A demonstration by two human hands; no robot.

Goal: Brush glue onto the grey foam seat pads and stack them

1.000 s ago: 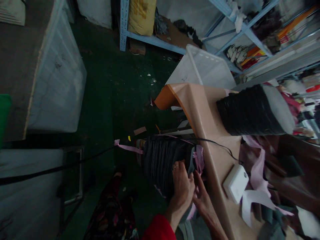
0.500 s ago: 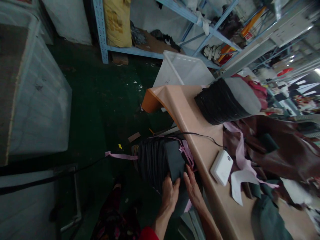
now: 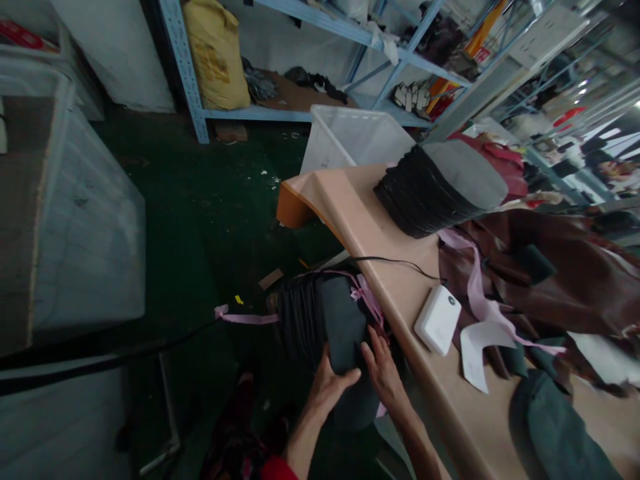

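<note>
"Down at the left hand, what are the fingers doing?"

"Thumb and index are spread about the near end of a dark panel. Whether they pinch it, I can't tell."

"And the right hand?"

"Slack and clasping nothing that I can see: the fingers lie extended at the panel's right edge, tips near a pink strip."

"Where does the panel sit?"

"Against the right part of a dark stack, just beside the table."

"How would you handle it well?"

"I'd call it steadying and evening up. Press lightly from both sides, fingers flat, so the panel lines up with the layers instead of buckling or slipping. I'd also mind the cord and the pink tail; either could snag."

"What can't you make out?"

"Whatever bears the stack; its underside is lost in shadow. The layers run together, too dark to count. Some left fingers are hidden, and a dark piece below the hands blends into the gloom. Farther out, the leather on the table is cut off at the right."
</note>
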